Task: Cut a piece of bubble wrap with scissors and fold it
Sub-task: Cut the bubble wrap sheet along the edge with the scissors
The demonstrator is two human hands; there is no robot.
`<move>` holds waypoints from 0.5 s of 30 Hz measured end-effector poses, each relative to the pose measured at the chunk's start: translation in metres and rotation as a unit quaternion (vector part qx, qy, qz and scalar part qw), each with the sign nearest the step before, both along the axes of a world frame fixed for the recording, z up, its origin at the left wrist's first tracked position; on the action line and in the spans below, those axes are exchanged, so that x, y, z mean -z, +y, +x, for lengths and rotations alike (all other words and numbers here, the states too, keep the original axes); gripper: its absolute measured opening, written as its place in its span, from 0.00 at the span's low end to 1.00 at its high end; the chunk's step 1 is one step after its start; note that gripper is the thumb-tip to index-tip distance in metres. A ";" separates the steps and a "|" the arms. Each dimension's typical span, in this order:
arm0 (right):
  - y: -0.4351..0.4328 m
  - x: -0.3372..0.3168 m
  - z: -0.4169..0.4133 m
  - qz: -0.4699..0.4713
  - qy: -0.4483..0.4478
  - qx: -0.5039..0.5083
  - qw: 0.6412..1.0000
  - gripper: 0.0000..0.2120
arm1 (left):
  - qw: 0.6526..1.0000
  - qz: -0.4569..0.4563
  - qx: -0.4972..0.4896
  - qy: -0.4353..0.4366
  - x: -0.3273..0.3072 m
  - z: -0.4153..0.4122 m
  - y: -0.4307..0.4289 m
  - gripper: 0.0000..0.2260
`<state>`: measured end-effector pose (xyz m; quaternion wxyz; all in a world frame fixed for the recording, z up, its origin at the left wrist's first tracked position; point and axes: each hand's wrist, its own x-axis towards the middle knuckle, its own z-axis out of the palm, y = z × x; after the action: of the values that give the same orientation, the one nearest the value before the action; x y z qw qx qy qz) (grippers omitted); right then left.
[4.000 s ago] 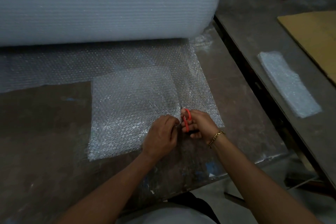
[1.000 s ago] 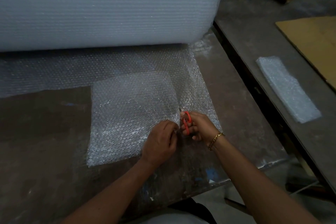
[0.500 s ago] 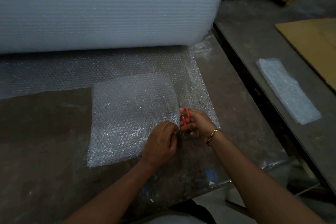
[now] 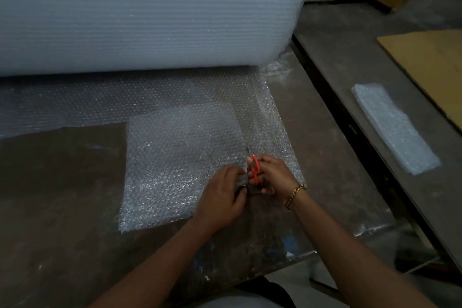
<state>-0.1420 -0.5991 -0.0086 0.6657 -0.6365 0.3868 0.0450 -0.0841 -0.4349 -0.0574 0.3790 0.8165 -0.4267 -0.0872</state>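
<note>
On the tabletop (image 4: pixel 62 182), my left hand (image 4: pixel 220 197) pinches the wrap (image 4: pixel 180 157) taut so my right hand (image 4: pixel 275 175), fingers (image 4: pixel 265 191) curled through the scissors (image 4: pixel 254 170), can cut straight.

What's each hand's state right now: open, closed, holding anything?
Left hand: closed, pinching the bubble wrap sheet beside the cut.
Right hand: closed on the red-handled scissors, blades pointing away into the sheet.
</note>
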 end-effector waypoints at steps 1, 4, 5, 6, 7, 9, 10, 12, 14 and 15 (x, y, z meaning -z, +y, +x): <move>0.000 0.001 0.000 0.003 0.000 -0.001 1.000 0.12 | 1.000 0.018 0.005 0.014 -0.002 0.002 -0.001 0.16; 0.001 0.001 0.000 0.003 0.003 -0.004 1.000 0.17 | 0.994 0.084 0.028 0.063 -0.014 0.013 -0.011 0.15; 0.001 0.002 0.000 0.002 0.004 -0.004 1.000 0.18 | 0.990 0.111 0.035 0.079 -0.019 0.018 -0.015 0.15; 0.001 0.002 0.000 0.002 0.005 -0.005 1.000 0.18 | 0.986 0.130 0.041 0.092 -0.023 0.022 -0.019 0.15; 0.001 0.001 0.000 0.004 0.004 -0.007 1.000 0.17 | 0.984 0.138 0.045 0.102 -0.026 0.025 -0.021 0.14; 0.001 0.001 0.000 0.010 0.002 -0.009 1.000 0.16 | 0.986 0.120 0.039 0.105 -0.031 0.030 -0.022 0.13; 0.001 0.001 0.001 0.015 0.001 -0.009 1.000 0.15 | 0.991 0.099 0.024 0.092 -0.032 0.031 -0.023 0.12; 0.001 0.002 0.001 0.022 -0.003 -0.008 1.000 0.11 | 0.996 0.064 -0.017 0.061 -0.033 0.037 -0.026 0.09; 0.000 0.002 0.001 0.025 -0.006 -0.008 1.000 0.10 | 0.996 0.051 -0.047 0.059 -0.033 0.047 -0.034 0.07; -0.001 0.002 0.001 0.025 -0.006 -0.009 1.000 0.10 | 0.995 0.051 -0.055 0.060 -0.033 0.052 -0.039 0.08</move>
<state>-0.1414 -0.5996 -0.0108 0.6829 -0.6235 0.3763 0.0566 -0.0324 -0.4734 -0.0242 0.3655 0.8504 -0.3529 -0.1368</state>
